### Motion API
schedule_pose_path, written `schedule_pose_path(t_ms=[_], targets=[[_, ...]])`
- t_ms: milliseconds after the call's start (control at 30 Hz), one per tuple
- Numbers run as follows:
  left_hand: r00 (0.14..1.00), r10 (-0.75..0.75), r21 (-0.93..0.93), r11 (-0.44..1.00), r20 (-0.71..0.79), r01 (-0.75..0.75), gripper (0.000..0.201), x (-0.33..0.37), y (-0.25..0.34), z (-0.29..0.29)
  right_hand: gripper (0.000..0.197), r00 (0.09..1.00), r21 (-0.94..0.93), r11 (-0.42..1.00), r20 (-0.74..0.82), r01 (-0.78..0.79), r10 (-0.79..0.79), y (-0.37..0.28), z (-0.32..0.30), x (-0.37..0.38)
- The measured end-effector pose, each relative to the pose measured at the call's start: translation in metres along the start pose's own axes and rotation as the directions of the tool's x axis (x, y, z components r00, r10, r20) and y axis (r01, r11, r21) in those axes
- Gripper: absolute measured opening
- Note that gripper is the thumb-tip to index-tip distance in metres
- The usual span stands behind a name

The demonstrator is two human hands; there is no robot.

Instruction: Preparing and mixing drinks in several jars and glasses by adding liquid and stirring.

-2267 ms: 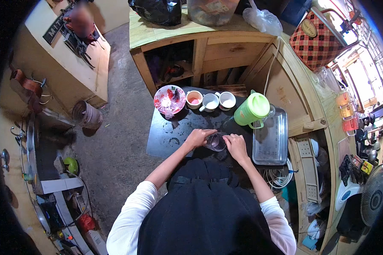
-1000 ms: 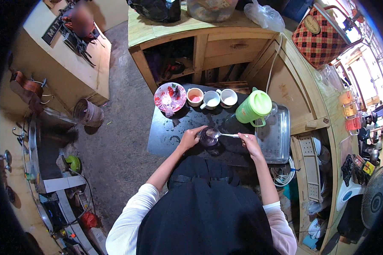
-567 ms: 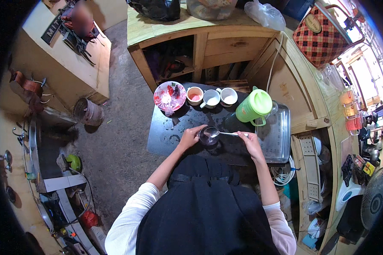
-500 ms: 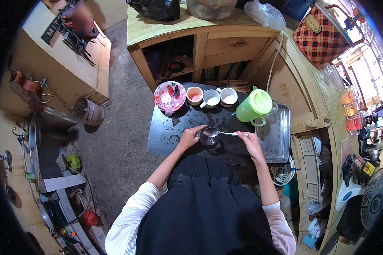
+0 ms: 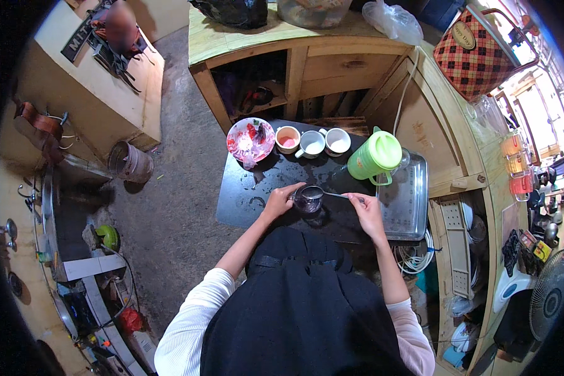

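Observation:
My left hand point(image 5: 281, 200) is closed against the left side of a clear glass point(image 5: 308, 202) with dark contents, standing on a black tabletop point(image 5: 241, 207). A metal spoon point(image 5: 335, 195) is pinched by its handle in my right hand point(image 5: 368, 212), its bowl over the glass's mouth. Behind the glass stand three mugs: one with reddish contents point(image 5: 287, 139), a white one point(image 5: 310, 145) and another pale one point(image 5: 337, 142). Left of them sits a pink-and-white plate point(image 5: 233, 141) with crumpled wrappers. A lidded green pitcher point(image 5: 371, 160) stands beyond my right hand.
A metal tray point(image 5: 404, 216) lies at the table's right side. Behind the table rises a wooden cabinet point(image 5: 351, 72) with a white cable running down it. On the floor at left stands a bucket point(image 5: 131, 163). A coiled cable point(image 5: 415, 255) hangs below the tray.
The spoon's bowl has turned and tilted slightly over the glass. My left hand has stayed in place against the glass, and my right still pinches the handle.

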State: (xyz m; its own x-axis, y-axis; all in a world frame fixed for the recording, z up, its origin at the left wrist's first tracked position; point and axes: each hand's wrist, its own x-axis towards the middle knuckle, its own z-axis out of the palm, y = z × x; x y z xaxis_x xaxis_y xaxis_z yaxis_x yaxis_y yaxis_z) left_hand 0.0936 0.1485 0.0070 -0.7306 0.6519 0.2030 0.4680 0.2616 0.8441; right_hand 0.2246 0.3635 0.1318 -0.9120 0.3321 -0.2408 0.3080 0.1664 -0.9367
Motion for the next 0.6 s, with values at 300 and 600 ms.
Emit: schedule_pose_path(t_ms=[300, 600], targets=[[0.998, -0.056, -0.031, 0.998, 0.02, 0.056, 0.056, 0.001, 0.005, -0.002, 0.019, 0.894, -0.764, 0.558, 0.054, 0.323, -0.444, -0.013, 0.05, 0.01], [0.997, -0.078, -0.016, 0.997, 0.027, 0.078, 0.057, 0.0, 0.001, 0.0, 0.02, 0.903, -0.839, 0.418, 0.179, 0.348, -0.391, 0.02, 0.078, 0.036]])
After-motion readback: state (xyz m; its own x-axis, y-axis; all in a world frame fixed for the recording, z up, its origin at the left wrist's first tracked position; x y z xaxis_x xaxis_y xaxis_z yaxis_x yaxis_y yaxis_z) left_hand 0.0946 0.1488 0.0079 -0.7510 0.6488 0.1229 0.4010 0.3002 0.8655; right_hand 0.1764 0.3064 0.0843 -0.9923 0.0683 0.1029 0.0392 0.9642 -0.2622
